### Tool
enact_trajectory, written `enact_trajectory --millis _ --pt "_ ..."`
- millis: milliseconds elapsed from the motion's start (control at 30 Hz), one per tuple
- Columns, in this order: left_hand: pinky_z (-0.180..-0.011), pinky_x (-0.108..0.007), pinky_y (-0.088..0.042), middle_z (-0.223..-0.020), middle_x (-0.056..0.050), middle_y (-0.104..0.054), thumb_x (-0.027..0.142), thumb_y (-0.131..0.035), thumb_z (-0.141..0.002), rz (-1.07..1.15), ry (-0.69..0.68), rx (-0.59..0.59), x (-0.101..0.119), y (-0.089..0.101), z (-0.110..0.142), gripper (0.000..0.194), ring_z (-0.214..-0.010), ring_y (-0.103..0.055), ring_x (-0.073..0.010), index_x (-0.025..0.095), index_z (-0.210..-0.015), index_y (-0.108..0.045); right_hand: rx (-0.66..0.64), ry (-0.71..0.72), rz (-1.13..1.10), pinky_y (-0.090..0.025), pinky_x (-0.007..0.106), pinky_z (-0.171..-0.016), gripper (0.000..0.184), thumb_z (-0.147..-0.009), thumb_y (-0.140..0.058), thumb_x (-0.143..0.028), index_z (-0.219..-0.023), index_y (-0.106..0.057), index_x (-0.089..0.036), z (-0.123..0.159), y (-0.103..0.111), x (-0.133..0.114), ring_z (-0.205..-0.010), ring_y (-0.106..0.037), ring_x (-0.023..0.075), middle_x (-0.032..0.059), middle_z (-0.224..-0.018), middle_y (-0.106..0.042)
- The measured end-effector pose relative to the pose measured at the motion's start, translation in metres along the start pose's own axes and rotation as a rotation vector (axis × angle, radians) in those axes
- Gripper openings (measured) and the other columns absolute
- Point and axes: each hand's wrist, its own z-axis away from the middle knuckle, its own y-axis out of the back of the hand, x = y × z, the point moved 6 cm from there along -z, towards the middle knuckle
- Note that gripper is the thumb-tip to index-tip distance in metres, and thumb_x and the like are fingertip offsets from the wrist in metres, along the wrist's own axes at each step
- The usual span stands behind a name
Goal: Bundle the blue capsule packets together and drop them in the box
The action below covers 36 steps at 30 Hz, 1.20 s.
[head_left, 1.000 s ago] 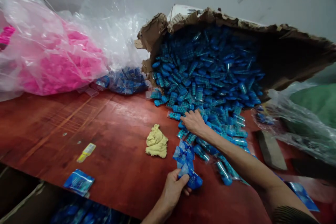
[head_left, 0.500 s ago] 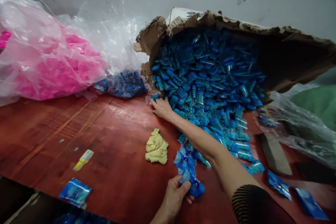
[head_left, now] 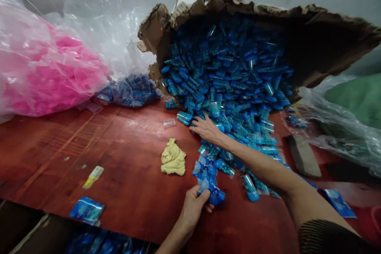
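My left hand (head_left: 193, 204) pinches a blue printed plastic packet (head_left: 206, 170) between thumb and fingers, low over the red table. The packet looks limp and stretches away from me. My right hand (head_left: 206, 129) reaches to the front left edge of a heap of clear tubes with blue caps and blue balls inside (head_left: 232, 83). Its fingers are spread and partly touch the heap; I see nothing held in them. One such tube (head_left: 184, 118) lies just beyond the fingertips. A clear empty-looking cup (head_left: 169, 123) lies on the table to their left.
The heap spills from a torn cardboard carton (head_left: 157, 27) on its side. A yellow lump (head_left: 173, 158), a yellow-white label (head_left: 93, 177) and a blue packet (head_left: 87, 209) lie on the red table (head_left: 127, 174). Left stands a bag of pink pieces (head_left: 59, 75); right, a grey block (head_left: 303, 155).
My right hand went left to the carton's corner, then came back right to the heap's edge. The clear cup now lies nearer to me, apart from the carton. My left hand keeps the packet.
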Motion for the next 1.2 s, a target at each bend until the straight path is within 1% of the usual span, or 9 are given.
enact_trajectory --millis 167,300,467,567,733,833,933,1067,1200 --pt "-0.049 -0.025 -0.041 -0.060 -0.004 -0.062 0.062 -0.070 -0.057 0.004 0.001 -0.004 0.000 -0.002 0.001 0.056 -0.049 -0.055 -0.0123 0.010 -0.076 -0.060 -0.052 -0.087 0.030 -0.029 0.061 -0.094 0.034 -0.085 -0.042 -0.011 -0.106 -0.065 -0.026 0.029 0.002 0.014 -0.122 -0.039 0.0349 0.0130 -0.122 -0.057" --pt "-0.048 -0.026 -0.041 -0.057 -0.004 -0.061 0.065 -0.069 -0.054 -0.002 -0.009 -0.021 -0.002 -0.003 -0.001 0.059 -0.048 -0.054 -0.0128 0.011 -0.072 -0.059 -0.062 -0.205 0.066 -0.034 0.056 -0.087 0.027 -0.084 -0.045 -0.015 -0.091 -0.069 -0.023 0.035 0.019 0.009 -0.105 -0.052 0.0357 0.0175 -0.098 -0.065" --pt "-0.047 -0.025 -0.040 -0.054 -0.002 -0.060 0.065 -0.069 -0.054 0.011 -0.016 -0.045 -0.003 -0.004 -0.004 0.057 -0.045 -0.051 -0.0116 0.012 -0.070 -0.060 0.011 -0.190 -0.016 -0.045 0.039 -0.070 0.036 -0.092 -0.031 -0.015 -0.113 -0.059 -0.017 -0.024 0.042 -0.035 -0.087 -0.060 0.0269 0.0159 -0.096 -0.066" --pt "-0.047 -0.025 -0.041 -0.054 -0.002 -0.060 0.062 -0.071 -0.054 0.043 -0.002 -0.050 -0.001 -0.005 -0.004 0.054 -0.046 -0.052 -0.0119 0.012 -0.069 -0.061 -0.034 -0.235 -0.150 -0.047 0.035 -0.067 0.037 -0.088 -0.028 -0.005 -0.106 -0.060 -0.005 -0.074 0.037 -0.056 -0.088 -0.062 0.0271 0.0206 -0.097 -0.066" --pt "-0.051 -0.024 -0.044 -0.058 -0.003 -0.064 0.049 -0.074 -0.059 0.102 -0.006 0.029 0.005 0.001 0.000 0.041 -0.049 -0.055 -0.0118 0.011 -0.072 -0.063 -0.018 -0.059 -0.380 -0.041 0.023 -0.090 0.031 -0.093 -0.038 -0.018 -0.120 -0.053 -0.017 -0.113 0.028 -0.062 -0.112 -0.052 0.0126 0.0026 -0.125 -0.059" --pt "-0.052 -0.024 -0.045 -0.059 -0.003 -0.066 0.043 -0.075 -0.061 0.099 -0.004 0.033 0.008 -0.001 -0.001 0.036 -0.050 -0.055 -0.0110 0.011 -0.070 -0.064 0.128 -0.088 -0.525 -0.034 0.024 -0.099 0.040 -0.095 -0.026 -0.021 -0.131 -0.042 -0.014 -0.075 0.032 -0.035 -0.121 -0.044 0.0091 0.0010 -0.132 -0.052" --pt "-0.052 -0.023 -0.046 -0.061 -0.002 -0.066 0.040 -0.075 -0.061 0.147 0.006 0.055 0.012 -0.003 -0.001 0.033 -0.051 -0.056 -0.0105 0.011 -0.073 -0.063 0.163 -0.239 -0.521 -0.036 0.028 -0.097 0.037 -0.097 -0.030 -0.022 -0.130 -0.045 -0.012 0.001 0.029 -0.018 -0.115 -0.049 0.0126 0.0054 -0.125 -0.056" --pt "-0.051 -0.023 -0.047 -0.062 0.000 -0.065 0.037 -0.078 -0.059 0.227 0.012 0.040 0.017 -0.006 0.004 0.034 -0.053 -0.058 -0.0111 0.012 -0.075 -0.061 0.018 -0.162 -0.366 -0.030 0.047 -0.102 0.032 -0.095 -0.039 -0.022 -0.122 -0.055 -0.019 0.096 -0.001 -0.038 -0.124 -0.041 0.0242 0.0090 -0.129 -0.054" --pt "-0.051 -0.022 -0.047 -0.065 -0.002 -0.066 0.035 -0.079 -0.059 0.221 0.000 0.037 0.019 -0.001 0.009 0.036 -0.054 -0.060 -0.0115 0.011 -0.078 -0.060 -0.023 -0.271 -0.228 -0.014 0.064 -0.103 0.042 -0.092 -0.037 -0.012 -0.129 -0.049 -0.025 0.146 -0.028 -0.040 -0.135 -0.025 0.0315 0.0100 -0.140 -0.045"
